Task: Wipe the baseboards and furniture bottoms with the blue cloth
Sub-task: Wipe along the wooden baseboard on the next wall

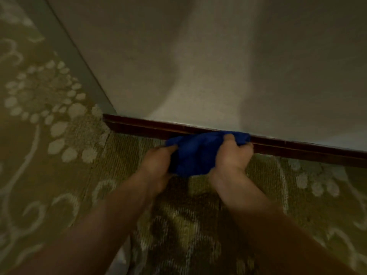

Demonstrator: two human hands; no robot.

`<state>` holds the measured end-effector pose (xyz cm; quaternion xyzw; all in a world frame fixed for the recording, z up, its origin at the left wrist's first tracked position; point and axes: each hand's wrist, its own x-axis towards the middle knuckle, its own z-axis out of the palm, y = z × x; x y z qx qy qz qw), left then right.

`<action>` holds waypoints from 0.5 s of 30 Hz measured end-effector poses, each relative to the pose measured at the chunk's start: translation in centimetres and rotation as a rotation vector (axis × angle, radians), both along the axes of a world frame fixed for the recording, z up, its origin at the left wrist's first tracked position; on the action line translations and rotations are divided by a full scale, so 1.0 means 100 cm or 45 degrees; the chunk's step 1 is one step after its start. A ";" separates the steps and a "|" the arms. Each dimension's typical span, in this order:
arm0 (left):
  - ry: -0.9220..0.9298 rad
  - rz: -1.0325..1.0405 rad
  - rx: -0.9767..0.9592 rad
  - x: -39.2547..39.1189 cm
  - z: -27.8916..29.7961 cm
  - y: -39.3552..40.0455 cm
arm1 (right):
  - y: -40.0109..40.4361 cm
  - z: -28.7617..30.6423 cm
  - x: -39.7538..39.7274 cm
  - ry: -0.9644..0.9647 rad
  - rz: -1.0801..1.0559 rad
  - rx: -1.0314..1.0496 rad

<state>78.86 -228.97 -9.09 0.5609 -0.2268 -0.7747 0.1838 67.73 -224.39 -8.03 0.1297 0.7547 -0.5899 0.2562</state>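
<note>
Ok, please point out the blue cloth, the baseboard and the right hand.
blue cloth (195,150): head view, bunched middle between the hands.
baseboard (139,129): head view, dark wooden face left of the cloth.
right hand (233,153): head view, back of the hand.

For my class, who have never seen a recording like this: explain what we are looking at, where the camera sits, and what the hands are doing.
There is no machine here, only a person. The single picture comes from a camera worn on the head, looking forward and down. On a patterned carpet, the left hand and right hand both grip a bunched blue cloth. The cloth is against the dark baseboard at the foot of a pale wall, near a corner. The picture is dim and slightly blurred.
</note>
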 end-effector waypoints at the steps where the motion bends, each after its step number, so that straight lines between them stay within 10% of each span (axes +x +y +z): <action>1: -0.028 0.065 0.015 0.009 -0.003 -0.010 | -0.010 -0.002 0.013 -0.025 0.046 -0.015; 15: 0.058 -0.001 -0.131 0.044 0.013 -0.025 | -0.035 0.007 0.034 0.037 -0.066 0.085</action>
